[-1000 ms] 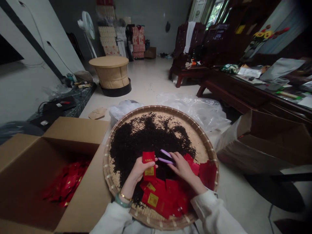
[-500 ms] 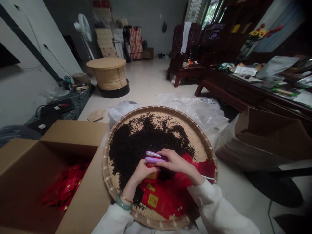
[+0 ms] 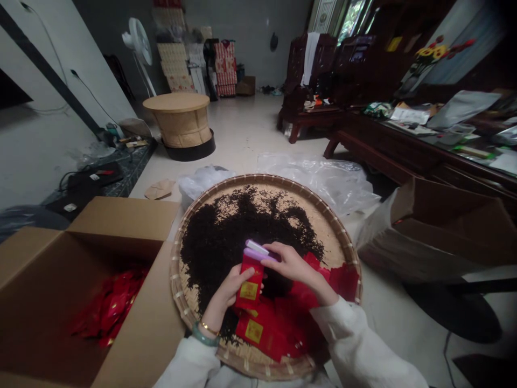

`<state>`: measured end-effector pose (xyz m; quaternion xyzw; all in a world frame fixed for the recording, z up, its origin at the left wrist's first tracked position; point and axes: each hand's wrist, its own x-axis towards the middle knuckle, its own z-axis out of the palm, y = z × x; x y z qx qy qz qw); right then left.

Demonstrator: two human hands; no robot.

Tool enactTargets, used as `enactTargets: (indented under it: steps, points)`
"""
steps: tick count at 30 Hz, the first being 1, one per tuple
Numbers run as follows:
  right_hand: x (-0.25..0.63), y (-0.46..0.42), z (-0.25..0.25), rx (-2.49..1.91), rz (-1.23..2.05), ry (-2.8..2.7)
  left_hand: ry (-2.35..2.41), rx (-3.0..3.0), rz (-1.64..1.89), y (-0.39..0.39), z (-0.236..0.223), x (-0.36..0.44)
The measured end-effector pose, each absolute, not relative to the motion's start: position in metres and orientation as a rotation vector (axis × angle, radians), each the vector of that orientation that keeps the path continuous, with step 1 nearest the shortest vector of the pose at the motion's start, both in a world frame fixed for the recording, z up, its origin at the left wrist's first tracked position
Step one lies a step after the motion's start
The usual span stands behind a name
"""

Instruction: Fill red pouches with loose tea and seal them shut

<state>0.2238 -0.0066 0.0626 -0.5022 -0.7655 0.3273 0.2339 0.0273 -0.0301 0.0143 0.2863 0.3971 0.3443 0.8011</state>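
Note:
My left hand (image 3: 231, 286) is closed on a red packet (image 3: 251, 279) with a yellow label, its thumb across the front. Held upright, the packet meets a small purple-and-white hand-held bag sealer (image 3: 256, 252) at its top edge. My right hand (image 3: 287, 263) grips that sealer from the right. Both hands are above a round woven bamboo tray (image 3: 338, 237). Dark loose tea leaves (image 3: 234, 229) cover much of the tray. More red packets (image 3: 269, 331) lie in a pile below my hands and to the right, partly hidden by my right arm.
On the left stands an open cardboard box (image 3: 133, 328) with red packets (image 3: 115, 304) inside. Another open box (image 3: 444, 226) is on the right. Clear plastic sheeting (image 3: 323, 175) lies behind the tray. Farther back are a round table (image 3: 177, 102) and dark wooden furniture (image 3: 371, 143).
The sealer has risen slightly at the packet's top edge. My left hand has shifted its hold lower, so more of the packet's front and label shows.

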Motion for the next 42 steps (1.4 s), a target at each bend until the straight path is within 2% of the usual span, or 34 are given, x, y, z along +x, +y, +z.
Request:
enactTargets:
  steps: [5,9,12,16,21,26,34,42]
  points:
    - [0.242,-0.002,0.040,-1.563,0.727,-2.023,0.793,0.483,0.769,-0.029,0.008,0.020]
    - [0.231,-0.013,0.052,-1.302,0.574,-1.966,0.965,0.619,0.797,-0.027,0.001,0.023]
    - [0.213,-0.021,0.075,-1.059,0.637,-2.126,1.136,0.769,0.874,-0.025,-0.005,0.025]
    - [0.199,-0.020,0.091,-1.069,0.744,-2.311,1.200,0.937,0.893,-0.025,-0.009,0.024]
    - [0.199,-0.016,0.087,-1.147,0.696,-2.221,1.232,1.005,0.865,-0.028,-0.007,0.020]
    - [0.200,-0.020,0.082,-1.105,0.722,-2.481,1.166,0.998,0.832,-0.027,0.003,0.025]
    - [0.203,-0.012,0.065,-0.536,1.212,-2.596,0.961,0.732,0.592,-0.036,0.000,0.030]
    - [0.200,-0.008,0.058,-0.662,1.014,-2.788,0.827,0.494,0.330,-0.042,-0.009,0.021]
